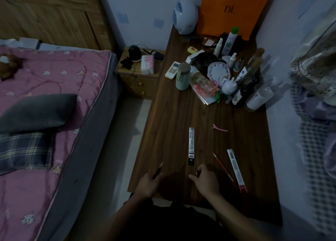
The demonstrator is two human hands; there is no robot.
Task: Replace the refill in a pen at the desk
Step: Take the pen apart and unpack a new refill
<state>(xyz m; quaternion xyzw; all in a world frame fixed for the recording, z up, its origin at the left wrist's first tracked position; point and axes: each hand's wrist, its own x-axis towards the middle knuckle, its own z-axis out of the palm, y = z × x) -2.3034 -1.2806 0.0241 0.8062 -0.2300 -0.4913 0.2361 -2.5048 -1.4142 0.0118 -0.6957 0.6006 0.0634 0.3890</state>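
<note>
My left hand (pixel 147 183) grips a dark pen (pixel 157 170) near the desk's front left edge, its tip pointing away and up. To its right, my right hand (pixel 205 180) pinches a small dark piece at its fingertips (pixel 197 172); what the piece is I cannot tell. A black-and-white refill packet (pixel 191 146) lies flat on the dark wooden desk (pixel 172 122) just beyond my right hand. A thin red refill (pixel 223 166) lies diagonally to the right, beside a white packet with a red end (pixel 236 170).
A pink hair clip (pixel 219 128) lies mid-desk. Bottles, a clock, a cup and jars crowd the desk's far right half (pixel 225 73), with an orange bag (pixel 234 10) and a white fan (pixel 185 17) behind. A bed (pixel 45 113) and a nightstand (pixel 140 71) stand left.
</note>
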